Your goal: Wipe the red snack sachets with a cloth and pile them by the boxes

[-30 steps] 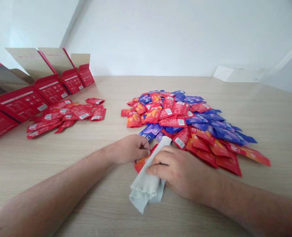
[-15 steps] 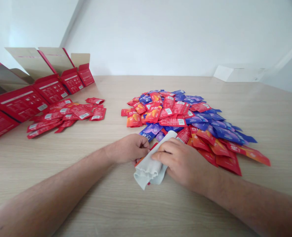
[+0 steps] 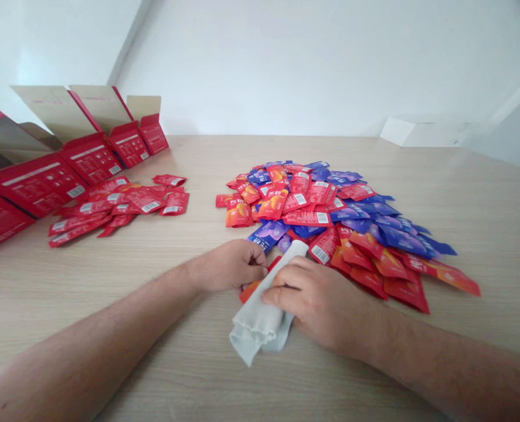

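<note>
My left hand (image 3: 230, 267) rests curled on the wooden table top (image 3: 110, 305), gripping the upper end of a red-orange foil sachet (image 3: 251, 291). My right hand (image 3: 315, 305) presses a pale grey-green cloth (image 3: 255, 322) over that sachet, which the cloth mostly hides. Just beyond both hands lies a large heap of red, orange and blue-purple sachets (image 3: 325, 217), with its nearest packets almost touching the cloth's far end.
A smaller group of red sachets (image 3: 119, 205) lies on the left. Behind it stands a row of open red cardboard boxes (image 3: 37, 184) with raised flaps. A white folded card (image 3: 427, 132) sits past the table's far right edge.
The cloth and my right hand have slid back toward me and slightly left along the sachet, compared with half a second ago. My left hand has barely moved.
</note>
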`<move>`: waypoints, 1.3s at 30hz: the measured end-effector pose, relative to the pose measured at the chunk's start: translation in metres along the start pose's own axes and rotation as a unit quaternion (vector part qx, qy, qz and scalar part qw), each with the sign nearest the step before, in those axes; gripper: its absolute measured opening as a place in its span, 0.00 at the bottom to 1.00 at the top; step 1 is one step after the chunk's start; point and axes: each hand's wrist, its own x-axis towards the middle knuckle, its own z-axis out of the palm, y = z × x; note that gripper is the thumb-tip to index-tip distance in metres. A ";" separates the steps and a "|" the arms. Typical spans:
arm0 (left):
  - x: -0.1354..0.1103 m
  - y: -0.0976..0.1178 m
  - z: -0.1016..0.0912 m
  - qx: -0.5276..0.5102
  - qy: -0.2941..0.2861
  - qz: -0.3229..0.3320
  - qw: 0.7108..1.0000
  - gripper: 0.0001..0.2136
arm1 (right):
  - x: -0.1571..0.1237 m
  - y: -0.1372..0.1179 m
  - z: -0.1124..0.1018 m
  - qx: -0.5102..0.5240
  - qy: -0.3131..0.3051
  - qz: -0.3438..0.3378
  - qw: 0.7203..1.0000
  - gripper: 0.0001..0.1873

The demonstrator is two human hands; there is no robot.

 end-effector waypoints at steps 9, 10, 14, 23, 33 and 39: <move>0.000 -0.002 0.001 -0.014 -0.001 -0.006 1.000 0.07 | 0.001 0.001 0.000 -0.008 0.006 0.038 0.999 0.12; 0.000 -0.002 0.001 -0.007 0.002 -0.003 1.000 0.07 | 0.001 0.000 0.000 -0.002 -0.003 0.022 1.000 0.11; 0.001 -0.005 0.001 0.000 0.008 0.007 1.000 0.07 | 0.001 0.001 0.000 0.003 -0.008 0.010 1.000 0.11; 0.002 -0.005 -0.001 0.001 0.007 0.006 1.000 0.07 | 0.001 -0.003 -0.002 0.004 -0.021 -0.006 1.000 0.12; 0.000 -0.003 0.001 0.006 0.005 0.007 1.000 0.07 | 0.000 -0.005 0.000 0.003 -0.009 0.007 1.000 0.12; -0.001 -0.004 0.001 -0.010 -0.007 -0.002 1.000 0.06 | 0.000 0.001 0.002 -0.018 0.022 0.054 0.998 0.14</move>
